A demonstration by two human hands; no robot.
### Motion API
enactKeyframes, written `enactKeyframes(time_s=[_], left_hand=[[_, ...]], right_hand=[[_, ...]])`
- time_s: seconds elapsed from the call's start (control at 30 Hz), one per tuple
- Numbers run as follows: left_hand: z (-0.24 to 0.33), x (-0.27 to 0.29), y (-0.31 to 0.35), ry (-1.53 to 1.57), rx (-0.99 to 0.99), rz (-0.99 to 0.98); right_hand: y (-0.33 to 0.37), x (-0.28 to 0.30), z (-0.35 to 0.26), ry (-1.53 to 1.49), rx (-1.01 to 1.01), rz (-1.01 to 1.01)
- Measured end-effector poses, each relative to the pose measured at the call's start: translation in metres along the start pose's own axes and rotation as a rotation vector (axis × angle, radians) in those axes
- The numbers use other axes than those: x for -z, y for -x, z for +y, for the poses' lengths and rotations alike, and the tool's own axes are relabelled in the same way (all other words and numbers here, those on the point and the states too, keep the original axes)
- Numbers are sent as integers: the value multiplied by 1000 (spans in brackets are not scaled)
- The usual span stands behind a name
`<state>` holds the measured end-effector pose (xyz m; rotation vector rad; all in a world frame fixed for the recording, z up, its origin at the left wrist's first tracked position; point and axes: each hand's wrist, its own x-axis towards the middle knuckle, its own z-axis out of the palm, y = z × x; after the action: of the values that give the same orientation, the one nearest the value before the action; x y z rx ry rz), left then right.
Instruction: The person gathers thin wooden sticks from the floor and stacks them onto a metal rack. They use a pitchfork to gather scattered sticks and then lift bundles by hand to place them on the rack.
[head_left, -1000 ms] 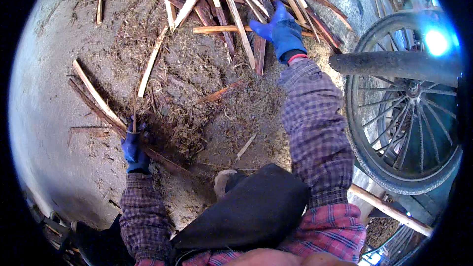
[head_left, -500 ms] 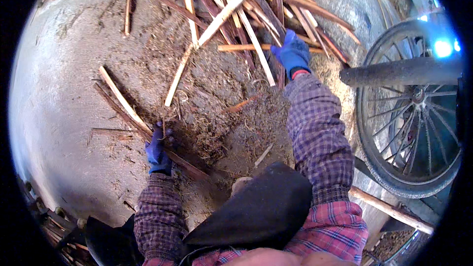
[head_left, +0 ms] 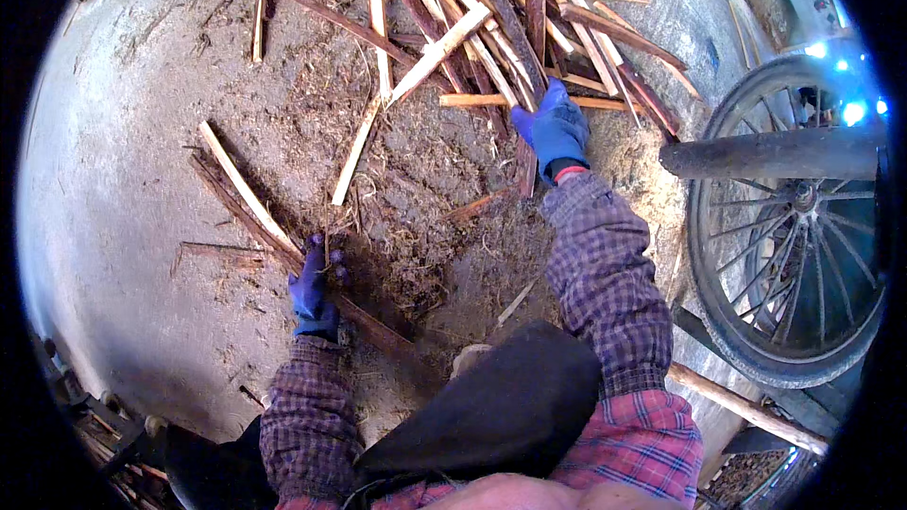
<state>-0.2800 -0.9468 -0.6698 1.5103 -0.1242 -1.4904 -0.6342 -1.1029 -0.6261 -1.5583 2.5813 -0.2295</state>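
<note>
My left hand (head_left: 316,291), in a blue glove, is closed around a few wooden strips low over the floor. A pale strip (head_left: 244,179) and a dark, bark-edged strip (head_left: 225,194) stick out beyond its fingers, and a brown end (head_left: 378,326) shows on the near side. Farther off to the right, my right hand (head_left: 556,127), also gloved in blue, grips the near end of a long dark grey wooden strip (head_left: 501,0). That strip lies across a loose pile of wooden strips (head_left: 435,57). The fingertips of my right hand are partly hidden.
A spoked wheel (head_left: 694,255) stands at the right, with a thick round bar (head_left: 765,153) in front of it. Wood shavings and dirt (head_left: 406,264) litter the concrete floor (head_left: 123,227). A dark apron or cloth (head_left: 491,406) covers my lap. A pole (head_left: 746,406) lies below the wheel.
My right hand has come slightly nearer to me along the pile's near edge. My left hand keeps its hold on the strips. The whole view has shifted a little.
</note>
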Motion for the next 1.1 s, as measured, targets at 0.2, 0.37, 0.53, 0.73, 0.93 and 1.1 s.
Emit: enactKeyframes(time_s=[0.2,0.37,0.53,0.73,0.93,1.1], left_hand=[[-8,25,-25,62,-103,-55],[-12,34,-34,46,-31,-133],[-14,38,-35,66,-64,-205],[-9,29,-24,-56,-17,-172],[-9,27,-30,21,-60,-105],[1,32,-20,19,-67,-107]], right_hand=[[-16,22,-5,-72,-29,-205],[-15,108,-17,59,169,-189],[90,120,81,-24,75,-196],[189,-8,101,-512,-173,-185],[185,24,99,-753,-147,-355],[254,65,122,-830,-224,-489]])
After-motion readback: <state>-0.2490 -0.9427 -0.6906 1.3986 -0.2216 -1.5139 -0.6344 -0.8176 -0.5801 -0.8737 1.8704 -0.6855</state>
